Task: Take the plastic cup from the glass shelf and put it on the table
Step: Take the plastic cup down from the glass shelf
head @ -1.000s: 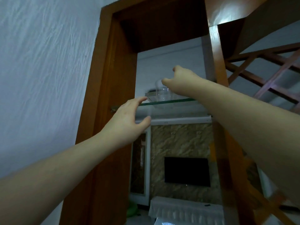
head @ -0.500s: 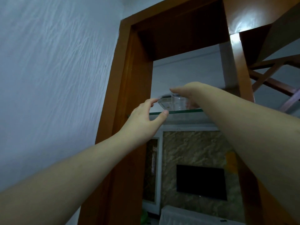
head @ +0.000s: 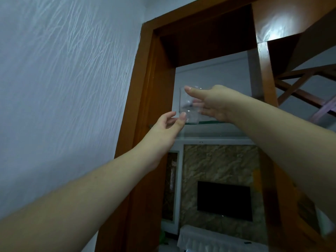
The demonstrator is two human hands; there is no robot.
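Near the middle of the frame, the right hand grips a clear plastic cup, thumb along the near side close to the rim and fingers wrapped behind, seen blurred through the wall. The cup stands upright, its base level with the edge of the glass shelf, whose green edge runs rightward from under it; whether the base touches the shelf cannot be told. The left hand reaches up from the lower left, fingers loosely spread and holding nothing, its thumb tip just at the cup's lower left corner. The shelf sits inside a brown wooden frame that fills the upper middle, with a textured white wall taking the left side. Through the opening, low in the frame, a dark television hangs on a stone-patterned wall.
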